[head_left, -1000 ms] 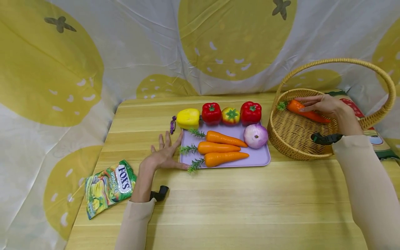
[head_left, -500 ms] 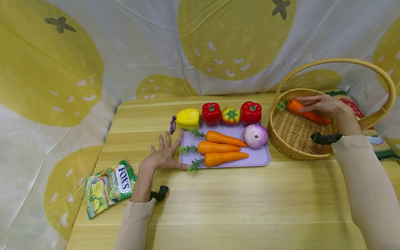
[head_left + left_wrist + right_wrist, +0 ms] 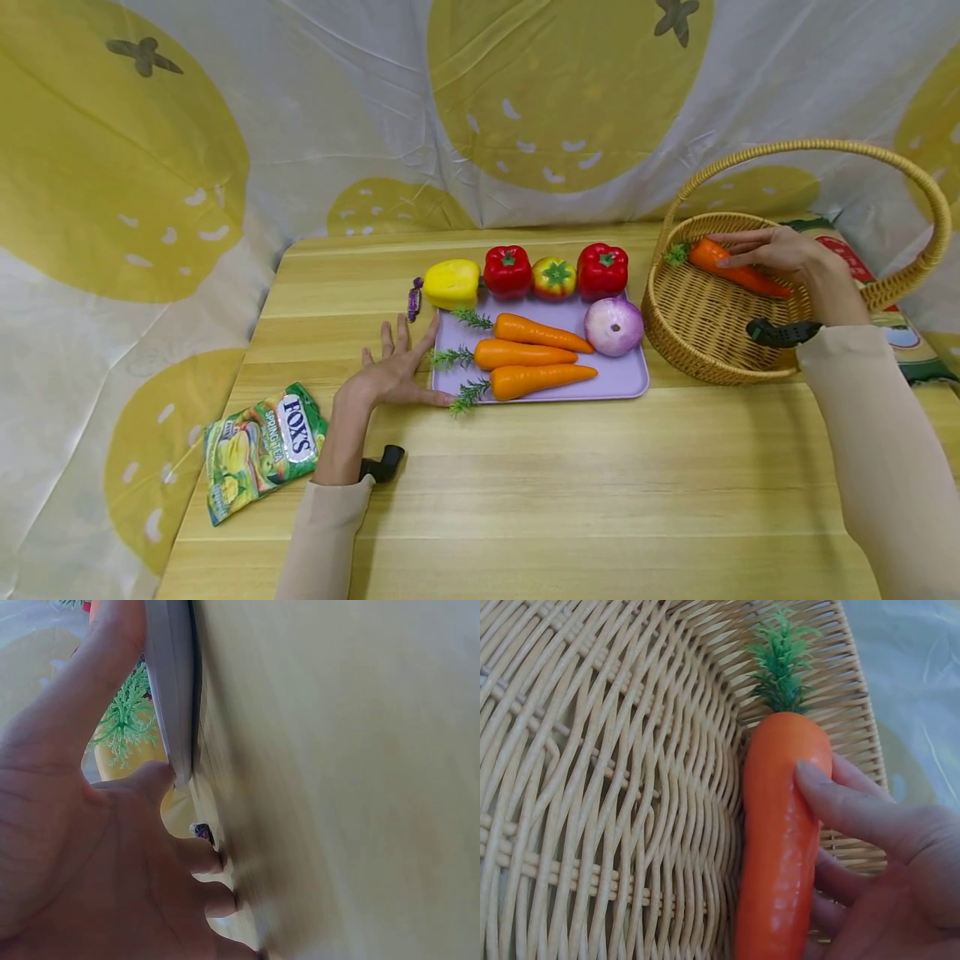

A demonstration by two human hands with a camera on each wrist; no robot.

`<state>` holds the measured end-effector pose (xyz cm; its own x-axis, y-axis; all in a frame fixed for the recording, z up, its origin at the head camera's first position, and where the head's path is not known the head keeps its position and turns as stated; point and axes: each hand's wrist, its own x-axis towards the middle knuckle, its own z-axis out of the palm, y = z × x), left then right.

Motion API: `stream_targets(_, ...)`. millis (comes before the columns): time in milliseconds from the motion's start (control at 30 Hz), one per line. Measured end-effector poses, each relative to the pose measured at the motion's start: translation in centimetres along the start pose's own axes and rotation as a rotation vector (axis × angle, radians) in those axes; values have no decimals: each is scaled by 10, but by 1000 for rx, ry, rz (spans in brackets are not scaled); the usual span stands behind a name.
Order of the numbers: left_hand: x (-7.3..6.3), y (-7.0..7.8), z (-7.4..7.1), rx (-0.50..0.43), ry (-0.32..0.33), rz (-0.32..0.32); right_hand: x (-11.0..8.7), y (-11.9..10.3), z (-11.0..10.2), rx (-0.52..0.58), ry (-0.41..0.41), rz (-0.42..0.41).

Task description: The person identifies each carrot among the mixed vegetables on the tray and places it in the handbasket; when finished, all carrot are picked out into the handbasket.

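My right hand (image 3: 787, 254) reaches into a wicker basket (image 3: 678, 346) at the right and holds an orange carrot (image 3: 780, 825) with a green top. Its thumb lies along the near side, the other fingers behind, in the right wrist view. My left hand (image 3: 390, 375) spreads its fingers at the left end of a lilac tray (image 3: 618, 382), thumb and index finger at the tray's corners. On the tray lie several carrots (image 3: 525, 354) and a purple onion (image 3: 613, 327). A green carrot top (image 3: 127, 712) shows past the left thumb in the left wrist view.
Along the tray's back edge sit a yellow pepper (image 3: 452, 283), two red peppers (image 3: 507, 272) and a small red-yellow fruit (image 3: 553, 277). A purple-wrapped candy (image 3: 414, 302) lies beside them. A green FOX'S bag (image 3: 266, 450) is at the left; another bag (image 3: 918, 354) lies behind the basket.
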<state>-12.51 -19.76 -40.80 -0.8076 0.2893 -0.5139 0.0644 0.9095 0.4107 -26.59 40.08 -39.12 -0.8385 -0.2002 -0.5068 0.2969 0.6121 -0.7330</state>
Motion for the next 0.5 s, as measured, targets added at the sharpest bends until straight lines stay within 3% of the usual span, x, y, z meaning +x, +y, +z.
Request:
stream_targets(367,5,-6,3,-34,10,11,-2,-4,1,-104,32,-10)
stream_targets(500,10,-11,7,-30,29,19,-3,-4,2,-82,37,-24)
